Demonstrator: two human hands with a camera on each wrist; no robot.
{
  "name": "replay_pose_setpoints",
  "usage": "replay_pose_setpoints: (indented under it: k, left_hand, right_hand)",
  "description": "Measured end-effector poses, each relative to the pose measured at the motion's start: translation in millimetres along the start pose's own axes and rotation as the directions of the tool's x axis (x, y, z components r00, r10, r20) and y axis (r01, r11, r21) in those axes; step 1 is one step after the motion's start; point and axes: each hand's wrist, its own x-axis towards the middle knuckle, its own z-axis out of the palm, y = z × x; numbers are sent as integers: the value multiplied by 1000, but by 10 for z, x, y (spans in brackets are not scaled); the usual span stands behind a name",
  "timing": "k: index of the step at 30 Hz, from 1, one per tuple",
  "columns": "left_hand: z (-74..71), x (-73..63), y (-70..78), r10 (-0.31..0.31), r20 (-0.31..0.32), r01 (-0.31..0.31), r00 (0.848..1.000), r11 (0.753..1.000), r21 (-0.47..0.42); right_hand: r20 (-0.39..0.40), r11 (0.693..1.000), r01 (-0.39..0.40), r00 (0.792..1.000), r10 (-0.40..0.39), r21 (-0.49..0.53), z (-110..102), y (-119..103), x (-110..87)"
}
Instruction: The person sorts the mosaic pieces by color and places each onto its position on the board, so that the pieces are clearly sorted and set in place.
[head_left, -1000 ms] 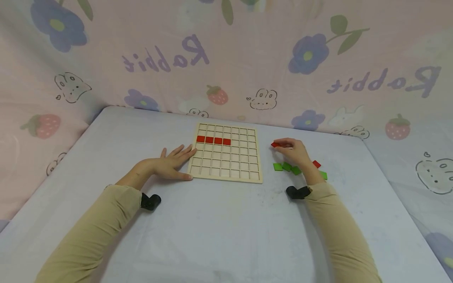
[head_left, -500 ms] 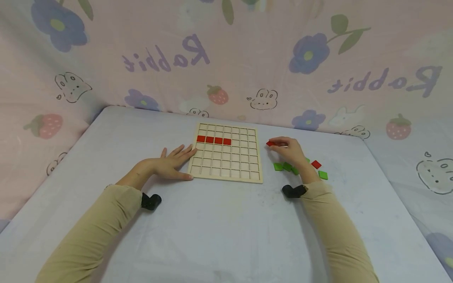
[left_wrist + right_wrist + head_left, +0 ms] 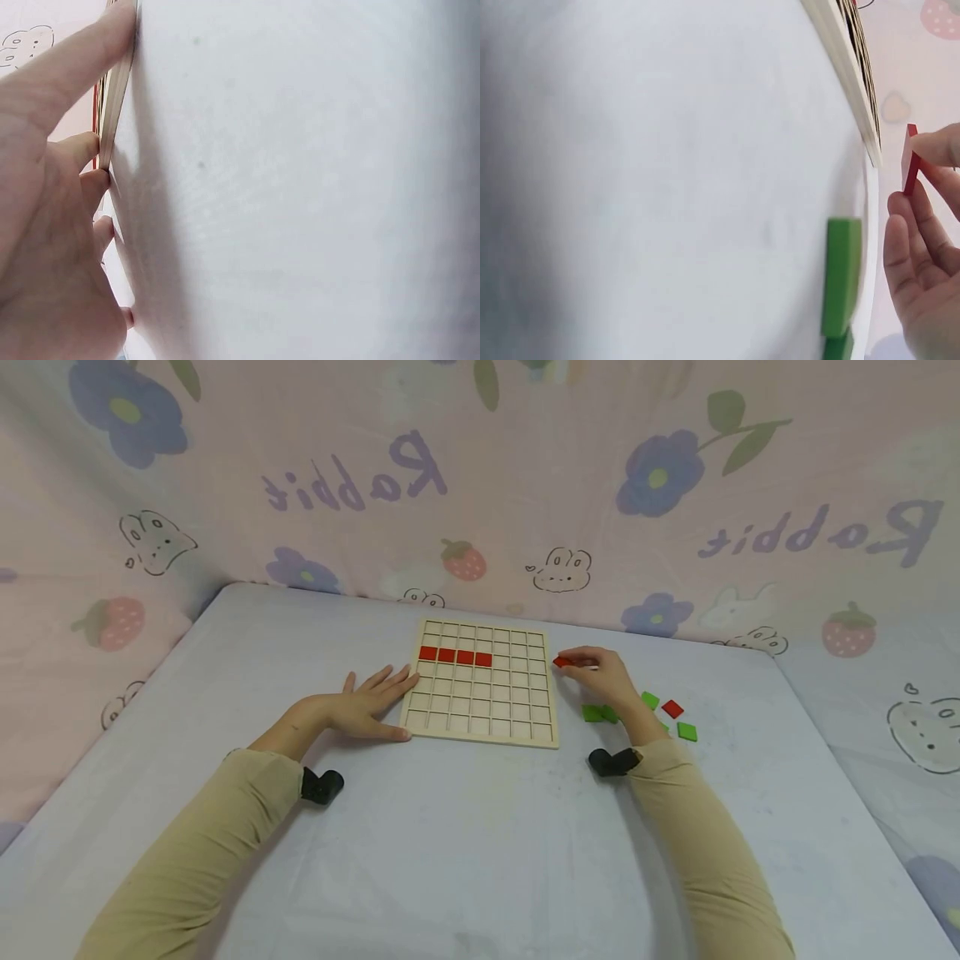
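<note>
A pale wooden grid board (image 3: 480,727) lies on the table, with a row of several red square tiles (image 3: 465,657) set in its cells. My left hand (image 3: 363,706) rests at the board's left edge, fingers spread and straight, thumb and fingertips touching the rim. Just off the board's right edge, my right hand (image 3: 606,675) pinches a red tile (image 3: 562,662) between thumb and fingers. In the right wrist view this held red tile (image 3: 910,161) appears edge-on, raised above the table.
Several green tiles (image 3: 592,713) lie right of the board, partly under my right forearm. A loose red tile (image 3: 672,709) lies among them. A patterned cloth (image 3: 495,485) hangs behind the white table (image 3: 465,843).
My right hand has moved left with the red tile, closer to the board's right edge, uncovering more green tiles. The left hand has stayed in place on the board.
</note>
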Motion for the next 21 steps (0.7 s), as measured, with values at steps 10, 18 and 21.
replay_pose_setpoints:
  k: [10, 18, 21]
  left_hand:
    - [-4, 2, -10, 2, 2, -2, 1000, 1000, 2]
    - [-11, 3, -1, 5, 6, -5, 1000, 1000, 7]
    - [-13, -1, -1, 4, 8, -5, 1000, 1000, 7]
  right_hand:
    - [7, 999, -1, 1000, 1, 32, 71, -106, 43]
    - [21, 999, 30, 999, -30, 22, 135, -164, 82]
    - [33, 999, 39, 999, -40, 12, 159, -200, 99]
